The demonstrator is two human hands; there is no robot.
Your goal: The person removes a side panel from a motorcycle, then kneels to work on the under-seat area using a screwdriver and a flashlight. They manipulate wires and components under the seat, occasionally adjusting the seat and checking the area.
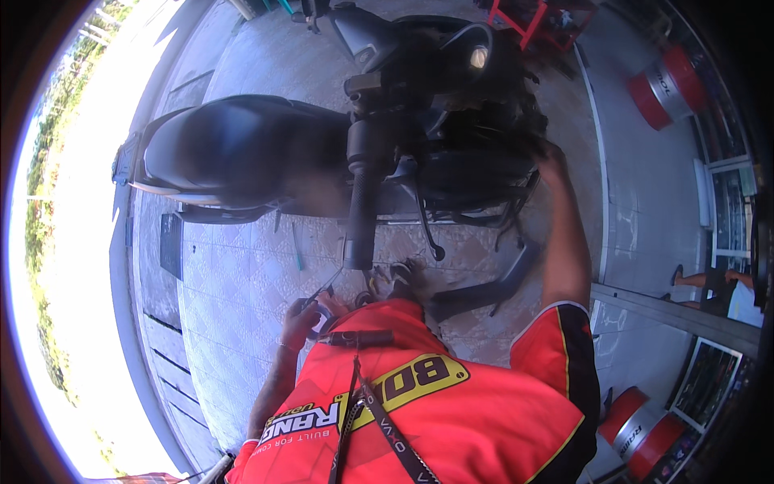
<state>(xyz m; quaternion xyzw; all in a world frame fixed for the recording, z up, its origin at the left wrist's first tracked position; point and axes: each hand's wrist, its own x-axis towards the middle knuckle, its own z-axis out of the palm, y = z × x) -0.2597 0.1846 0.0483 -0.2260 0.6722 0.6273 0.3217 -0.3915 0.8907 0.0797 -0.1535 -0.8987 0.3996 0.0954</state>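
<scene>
A black motor scooter (242, 153) stands side-on before me, its handlebar grip (360, 210) pointing toward me and a brake lever (427, 230) beside it. My left hand (301, 323) is low by my waist, closed on a small dark and silver object (322, 315) that I cannot identify. A thin rod or wire rises from near it toward the grip. My right hand (547, 161) reaches to the scooter's dark front section at the right, touching it; its fingertips are hidden among the dark parts.
A loose dark panel (476, 294) lies on the tiled floor (234, 274) near my feet. A red metal stand (532, 20) is at the back. Red drums (661, 89) stand along the right, where another person (717, 290) is seated. A bright open edge borders the left.
</scene>
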